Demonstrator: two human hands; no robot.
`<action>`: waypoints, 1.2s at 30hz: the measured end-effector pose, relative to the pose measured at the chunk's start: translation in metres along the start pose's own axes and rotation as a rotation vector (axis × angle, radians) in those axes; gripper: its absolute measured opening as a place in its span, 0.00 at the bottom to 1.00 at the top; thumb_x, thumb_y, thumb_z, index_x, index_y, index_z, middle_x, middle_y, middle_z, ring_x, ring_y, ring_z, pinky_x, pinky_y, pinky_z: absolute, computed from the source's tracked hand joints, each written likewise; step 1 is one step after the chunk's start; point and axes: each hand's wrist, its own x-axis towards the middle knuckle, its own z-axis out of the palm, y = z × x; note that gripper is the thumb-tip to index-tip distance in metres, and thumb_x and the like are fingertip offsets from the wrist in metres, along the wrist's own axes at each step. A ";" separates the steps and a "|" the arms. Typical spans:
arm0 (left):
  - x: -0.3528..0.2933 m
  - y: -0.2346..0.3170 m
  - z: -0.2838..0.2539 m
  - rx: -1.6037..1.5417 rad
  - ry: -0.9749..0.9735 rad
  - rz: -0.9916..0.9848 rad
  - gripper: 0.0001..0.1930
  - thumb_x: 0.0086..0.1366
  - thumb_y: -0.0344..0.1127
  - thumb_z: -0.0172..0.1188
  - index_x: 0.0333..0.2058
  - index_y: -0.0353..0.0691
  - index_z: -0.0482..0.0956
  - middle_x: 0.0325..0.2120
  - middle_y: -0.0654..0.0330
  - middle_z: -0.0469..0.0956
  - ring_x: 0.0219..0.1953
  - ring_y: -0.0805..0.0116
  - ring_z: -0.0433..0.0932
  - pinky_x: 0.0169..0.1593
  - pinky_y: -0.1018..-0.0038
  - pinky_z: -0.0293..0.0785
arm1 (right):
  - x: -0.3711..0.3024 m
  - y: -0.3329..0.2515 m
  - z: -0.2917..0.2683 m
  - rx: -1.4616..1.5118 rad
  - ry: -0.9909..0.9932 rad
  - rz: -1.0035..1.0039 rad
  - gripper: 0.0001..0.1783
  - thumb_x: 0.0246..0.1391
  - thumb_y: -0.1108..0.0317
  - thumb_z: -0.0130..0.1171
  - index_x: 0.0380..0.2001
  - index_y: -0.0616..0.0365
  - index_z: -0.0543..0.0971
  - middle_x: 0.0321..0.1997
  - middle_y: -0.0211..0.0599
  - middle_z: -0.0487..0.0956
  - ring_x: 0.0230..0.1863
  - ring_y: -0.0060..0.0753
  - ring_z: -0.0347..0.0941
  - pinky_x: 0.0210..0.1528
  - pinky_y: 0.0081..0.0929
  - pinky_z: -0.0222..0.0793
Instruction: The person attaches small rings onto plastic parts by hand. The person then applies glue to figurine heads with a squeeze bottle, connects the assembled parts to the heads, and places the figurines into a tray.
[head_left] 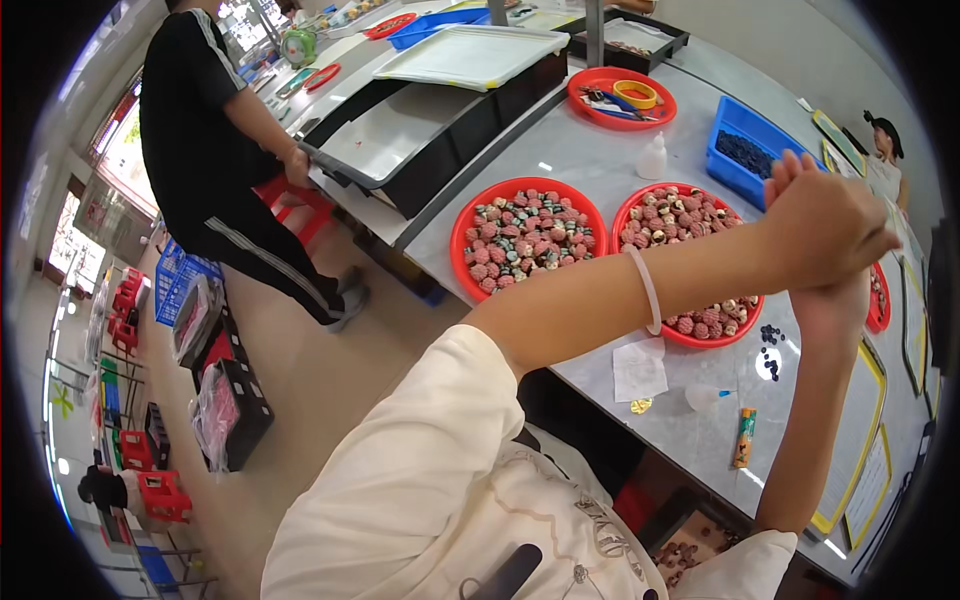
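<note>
My left arm, with a pale bracelet [645,291] on it, reaches across the table. My left hand [838,225] is closed around my right wrist [832,305]. Behind it, the fingertips of my right hand [790,175] stick up slightly apart, with nothing visible in them; its palm is hidden. Beneath my left forearm are two red round trays, the left tray [456,245] and the right tray [690,345], filled with pink bumpy beads and patterned beads. Small dark beads [770,350] lie loose on the table beside my right forearm.
A glue stick-like orange and green tube [745,438], a small bottle [705,398] and white paper [639,370] lie near the table edge. Farther back are a white bottle [652,158], a blue bin [728,178] and a red tool tray [590,108]. A person in black [200,150] stands left.
</note>
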 end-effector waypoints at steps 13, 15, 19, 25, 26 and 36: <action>-0.025 -0.014 0.039 -0.008 0.102 0.293 0.12 0.46 0.40 0.56 0.17 0.37 0.71 0.16 0.56 0.69 0.24 0.59 0.71 0.29 0.67 0.67 | -0.016 0.013 -0.013 -0.055 0.356 -0.301 0.28 0.57 0.56 0.32 0.55 0.65 0.50 0.59 0.45 0.54 0.60 0.38 0.49 0.62 0.33 0.42; -0.030 -0.017 0.057 -0.002 0.137 0.277 0.10 0.45 0.38 0.56 0.17 0.37 0.70 0.16 0.56 0.70 0.24 0.59 0.71 0.29 0.67 0.67 | -0.016 0.014 -0.024 -0.057 0.397 -0.315 0.28 0.57 0.56 0.32 0.55 0.64 0.50 0.59 0.45 0.54 0.60 0.38 0.49 0.62 0.33 0.42; -0.041 -0.018 0.089 0.025 0.066 0.210 0.06 0.39 0.34 0.53 0.16 0.39 0.70 0.17 0.57 0.69 0.24 0.60 0.71 0.30 0.66 0.67 | -0.032 -0.006 -0.093 0.097 0.341 -0.277 0.27 0.57 0.56 0.33 0.54 0.63 0.53 0.57 0.43 0.56 0.59 0.36 0.50 0.61 0.33 0.44; -0.051 -0.022 0.111 0.003 0.062 0.284 0.06 0.38 0.35 0.53 0.15 0.40 0.70 0.18 0.56 0.71 0.26 0.59 0.72 0.30 0.64 0.67 | -0.049 -0.011 -0.153 0.305 0.271 -0.205 0.24 0.57 0.57 0.33 0.52 0.61 0.56 0.56 0.41 0.59 0.58 0.35 0.53 0.60 0.33 0.46; -0.052 -0.024 0.113 0.023 0.033 0.339 0.06 0.37 0.36 0.53 0.15 0.40 0.71 0.19 0.55 0.71 0.27 0.60 0.72 0.30 0.65 0.67 | -0.051 -0.011 -0.160 0.334 0.269 -0.198 0.24 0.57 0.57 0.33 0.52 0.60 0.57 0.55 0.40 0.59 0.57 0.34 0.53 0.60 0.33 0.46; -0.058 -0.020 0.107 0.238 -0.085 0.481 0.12 0.48 0.43 0.52 0.10 0.48 0.72 0.15 0.63 0.71 0.21 0.67 0.72 0.26 0.71 0.63 | -0.070 -0.004 -0.091 0.267 0.975 -0.366 0.16 0.55 0.57 0.38 0.42 0.52 0.65 0.46 0.32 0.69 0.48 0.31 0.64 0.50 0.33 0.61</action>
